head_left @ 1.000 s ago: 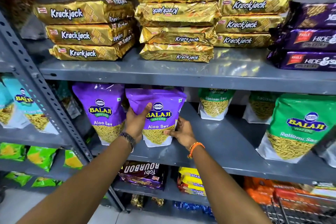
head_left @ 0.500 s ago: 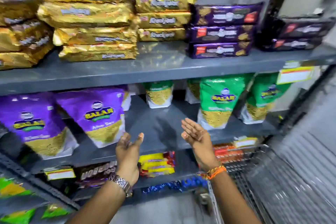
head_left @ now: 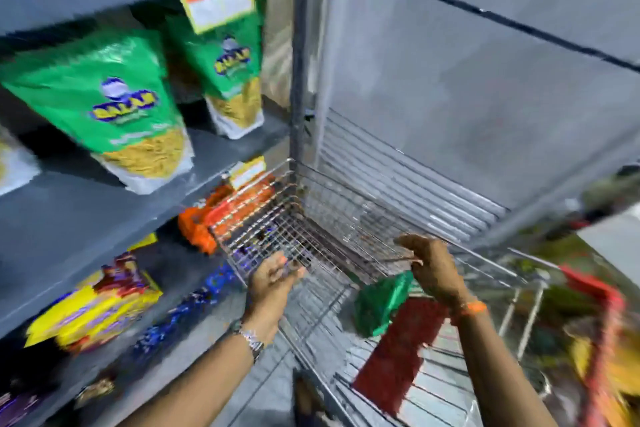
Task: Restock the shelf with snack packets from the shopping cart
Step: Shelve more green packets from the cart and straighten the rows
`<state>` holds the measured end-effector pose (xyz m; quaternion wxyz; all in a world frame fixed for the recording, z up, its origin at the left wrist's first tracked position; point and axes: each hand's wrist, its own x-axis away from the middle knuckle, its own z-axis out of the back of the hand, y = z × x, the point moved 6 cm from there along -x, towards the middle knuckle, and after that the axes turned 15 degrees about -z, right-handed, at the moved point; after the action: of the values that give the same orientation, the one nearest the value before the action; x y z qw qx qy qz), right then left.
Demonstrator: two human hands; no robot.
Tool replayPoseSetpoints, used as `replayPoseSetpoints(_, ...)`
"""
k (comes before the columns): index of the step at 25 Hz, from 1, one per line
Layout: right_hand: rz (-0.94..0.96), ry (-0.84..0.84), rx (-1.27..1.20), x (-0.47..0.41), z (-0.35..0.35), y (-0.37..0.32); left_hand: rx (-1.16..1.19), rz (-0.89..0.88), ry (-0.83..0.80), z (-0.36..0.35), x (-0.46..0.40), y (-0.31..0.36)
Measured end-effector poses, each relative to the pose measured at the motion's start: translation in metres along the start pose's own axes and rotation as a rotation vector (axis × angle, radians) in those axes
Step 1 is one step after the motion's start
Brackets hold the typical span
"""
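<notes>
The view is blurred by motion. A wire shopping cart (head_left: 346, 218) stands to the right of the grey shelf (head_left: 86, 211). Inside the cart lie a green packet (head_left: 377, 305) and a dark red packet (head_left: 398, 357). My left hand (head_left: 273, 277) hovers over the cart's near-left rim, fingers apart and empty. My right hand (head_left: 429, 263) is above the green packet, fingers loosely curled, holding nothing. Two green Balaji packets (head_left: 114, 104) stand on the middle shelf.
Orange packets (head_left: 207, 218) and yellow packets (head_left: 93, 315) lie on the lower shelves. A yellow price tag (head_left: 218, 0) hangs from the upper shelf edge. A grey wall panel (head_left: 467, 97) rises behind the cart. The cart's red handle (head_left: 602, 291) is at the right.
Both hands have let go of the purple Aloo Sev packet on the shelf and swung right and down over the cart. The view has turned from the shelf to the cart.
</notes>
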<state>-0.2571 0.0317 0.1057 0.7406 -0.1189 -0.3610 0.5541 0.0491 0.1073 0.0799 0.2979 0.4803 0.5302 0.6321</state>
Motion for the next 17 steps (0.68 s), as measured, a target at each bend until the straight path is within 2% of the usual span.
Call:
replayPoseSetpoints(2,-0.017,-0.057,0.310,-0.016,0.000,0.033,-0.080,0.078,-0.153,-0.047,0.008,-0.027)
replayPoseSetpoints(4,-0.113,-0.167,0.467,-0.032,-0.014,0.077,-0.191,0.158,-0.284,-0.090,0.022,-0.060)
replayPoseSetpoints(6,-0.177,-0.245,0.485,-0.041,-0.026,0.098,-0.297,0.184,-0.371,-0.121,0.038,-0.086)
replayPoseSetpoints(11,-0.126,-0.189,0.496,-0.057,-0.049,0.089,-0.598,0.141,-0.478,-0.155,0.051,-0.135)
replayPoseSetpoints(17,-0.108,-0.110,0.410,-0.071,-0.064,0.096,-0.864,-0.028,-0.410,-0.148,0.036,-0.148)
